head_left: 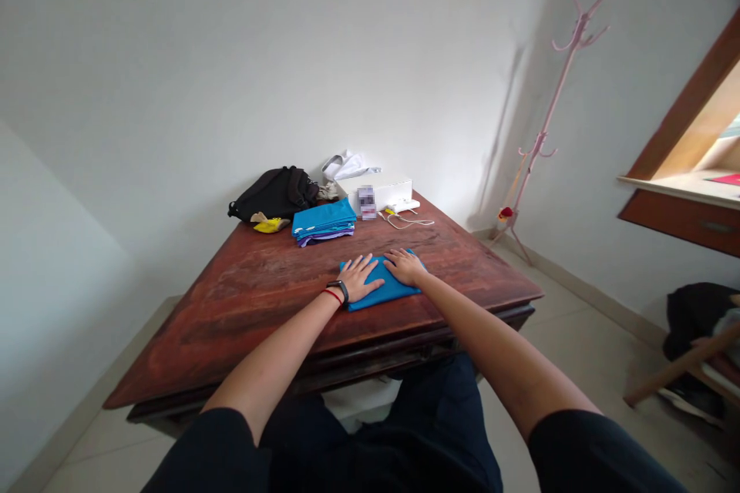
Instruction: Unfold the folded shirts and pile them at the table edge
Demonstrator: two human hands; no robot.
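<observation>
A folded blue cloth (388, 290) lies flat near the front of the wooden table (260, 308). My left hand (359, 278) rests palm down on its left part, fingers spread. On the cloth's right part, toward its far edge, my right hand (405, 266) also lies flat with the fingers stretched out. Beyond my hands sits a stack of folded blue cloths (324, 219), with purple ones at the bottom.
Toward the table's back are a black bag (269, 196), a yellow item (270, 226), a white box (393, 190), a white cable (413, 223) and crumpled white fabric (347, 165). A pink coat stand (555, 96) stands right of the table.
</observation>
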